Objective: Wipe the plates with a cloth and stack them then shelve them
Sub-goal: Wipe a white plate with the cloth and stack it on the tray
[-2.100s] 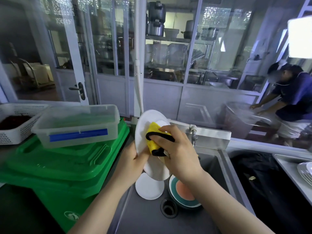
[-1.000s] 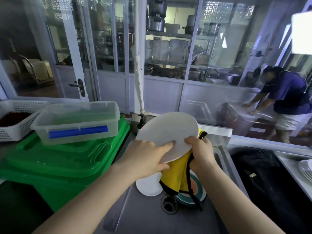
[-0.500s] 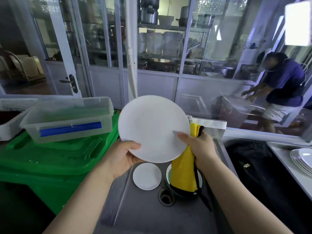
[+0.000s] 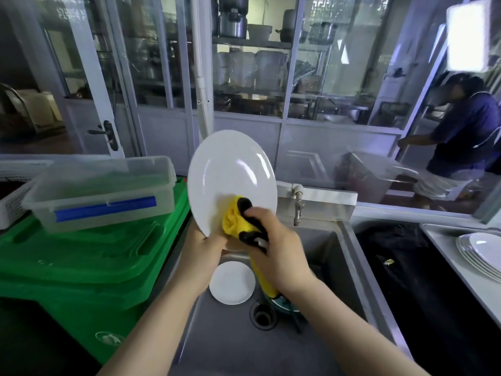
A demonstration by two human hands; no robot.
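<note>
Left hand [image 4: 202, 253] grips white plate [image 4: 230, 175] at its 6 o'clock rim, tilted upright over sink [image 4: 349, 270]. Right hand [image 4: 276, 256] clenches yellow cloth [image 4: 234, 217] against plate face.

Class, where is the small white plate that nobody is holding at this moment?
In the head view, the small white plate lies flat on the sink floor, lower centre, just left of the drain.
</note>
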